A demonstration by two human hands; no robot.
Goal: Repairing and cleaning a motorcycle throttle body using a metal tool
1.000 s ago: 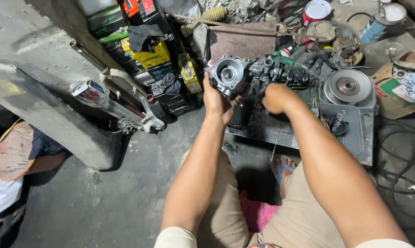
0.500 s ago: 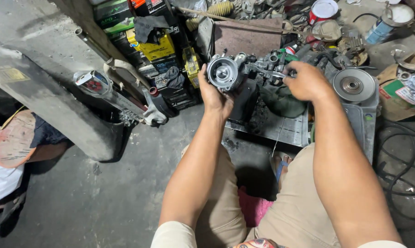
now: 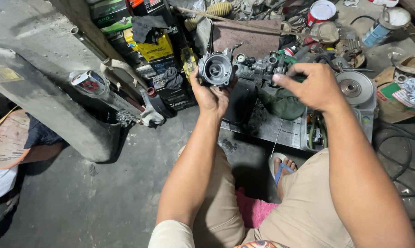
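Two bare hands, the left hand (image 3: 212,94) and the right hand (image 3: 310,85), work over one round grey metal engine part (image 3: 215,69), one silver pulley disc (image 3: 354,87), one red-and-white tin can (image 3: 320,11), one yellow battery box (image 3: 153,46) and one blue spray can (image 3: 377,32).
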